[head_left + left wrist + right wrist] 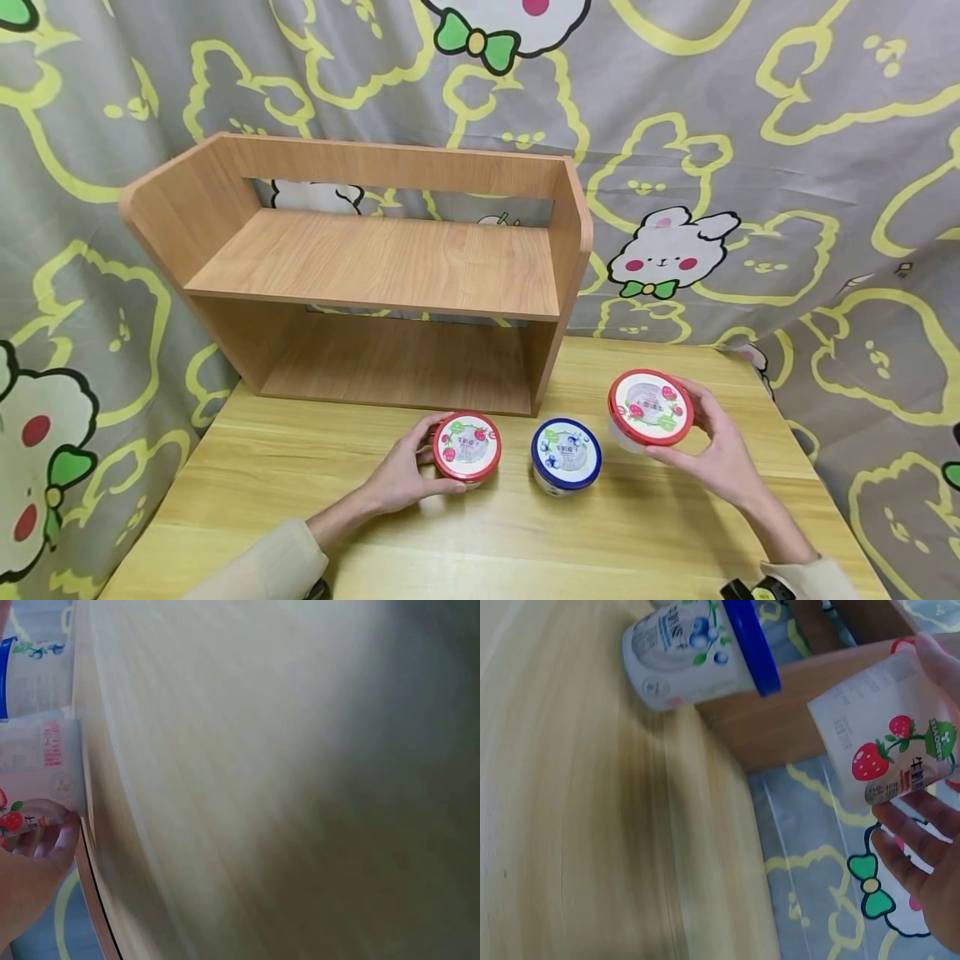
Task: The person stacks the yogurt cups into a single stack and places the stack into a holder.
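Head view: pale wood tabletop (487, 550), grey curtain (810, 150) with yellow outlines and white rabbits behind and at both sides. Two-tier wooden shelf (375, 258) at back, its right panel ending near the cups. Tabletop's right edge runs near the right forearm; open wood in front, toward the person. Left hand (408, 475) grips left red-lidded cup (467, 447), thumb and fingers around its side, cup standing on tabletop. Blue-lidded cup (566, 454) between the other two, apart from both. Right hand (720, 458) holds right red-lidded cup (651, 408) tilted, off the tabletop, between thumb and fingers.
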A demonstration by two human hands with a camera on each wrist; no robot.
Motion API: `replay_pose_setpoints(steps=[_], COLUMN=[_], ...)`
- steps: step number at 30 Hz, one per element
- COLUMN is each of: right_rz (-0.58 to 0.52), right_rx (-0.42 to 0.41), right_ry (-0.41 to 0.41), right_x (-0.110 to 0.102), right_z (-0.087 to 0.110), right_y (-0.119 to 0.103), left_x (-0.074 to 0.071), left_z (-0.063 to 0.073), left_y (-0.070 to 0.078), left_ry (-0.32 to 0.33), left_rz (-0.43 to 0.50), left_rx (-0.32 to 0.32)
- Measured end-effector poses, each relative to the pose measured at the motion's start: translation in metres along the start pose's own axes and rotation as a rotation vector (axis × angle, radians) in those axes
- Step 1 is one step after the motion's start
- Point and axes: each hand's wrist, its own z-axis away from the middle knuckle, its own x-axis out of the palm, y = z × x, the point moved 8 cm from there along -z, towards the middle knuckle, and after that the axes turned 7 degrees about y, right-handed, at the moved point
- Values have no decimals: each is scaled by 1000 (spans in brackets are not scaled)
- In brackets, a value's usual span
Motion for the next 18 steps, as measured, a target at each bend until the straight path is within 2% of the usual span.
replay_pose_setpoints(steps=[8,18], right_rz=[12,-54], right_rx=[32,36], right_ry=[-16,-29], right_x=[10,22], right_z=[-3,-6], right_y=[-12,-31], left_x=[0,0], left_z=[0,0], left_y=[-1,-2], left_ry=[1,1], left_rz=[-8,1], left_rx=[-4,20])
